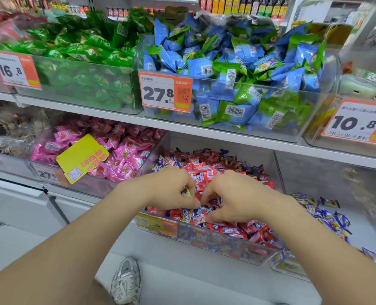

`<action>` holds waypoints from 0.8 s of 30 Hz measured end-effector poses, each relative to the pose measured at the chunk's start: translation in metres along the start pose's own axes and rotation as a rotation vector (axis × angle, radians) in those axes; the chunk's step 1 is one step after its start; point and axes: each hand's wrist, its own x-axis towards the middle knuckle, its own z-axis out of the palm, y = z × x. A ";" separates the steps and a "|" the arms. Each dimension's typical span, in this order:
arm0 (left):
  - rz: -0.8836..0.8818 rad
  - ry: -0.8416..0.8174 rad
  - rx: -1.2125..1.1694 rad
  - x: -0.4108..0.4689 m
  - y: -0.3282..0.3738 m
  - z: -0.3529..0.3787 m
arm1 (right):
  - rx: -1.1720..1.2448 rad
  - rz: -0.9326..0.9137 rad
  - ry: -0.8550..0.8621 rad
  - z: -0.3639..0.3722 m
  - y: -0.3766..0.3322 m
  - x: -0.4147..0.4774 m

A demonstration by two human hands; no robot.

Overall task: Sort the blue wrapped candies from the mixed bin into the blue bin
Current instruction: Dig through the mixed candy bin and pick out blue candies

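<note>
The blue wrapped candies (251, 167) are small, crinkled packets in dark blue-violet foil with yellow and white print, scattered through a heap of red ones (207, 170) in the mixed bin (226, 242), under and just beyond both hands. One blue wrapped candy (186, 192) shows at the left hand's (171, 188) curled fingertips, its blue and yellow foil peeking out where the fingers pinch it against the palm.

Both forearms reach forward and meet over the near half of the heap, knuckles up, wrists almost level. The left hand is bunched tight round its candy, thumb stretched toward the other hand. The right hand (237, 194) sits just beside it, fingers hooked downward into the packets and thumb laid flat on the heap near the front wall; whether it grips anything I cannot tell, as the fingertips are buried.

Beyond the right wrist, on its outer side, lies the blue bin (371, 230), holding a loose pile of the same blue packets (328, 216).
</note>
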 end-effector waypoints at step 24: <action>-0.096 0.046 -0.176 -0.015 0.000 -0.018 | 0.184 0.137 0.221 -0.016 0.006 -0.011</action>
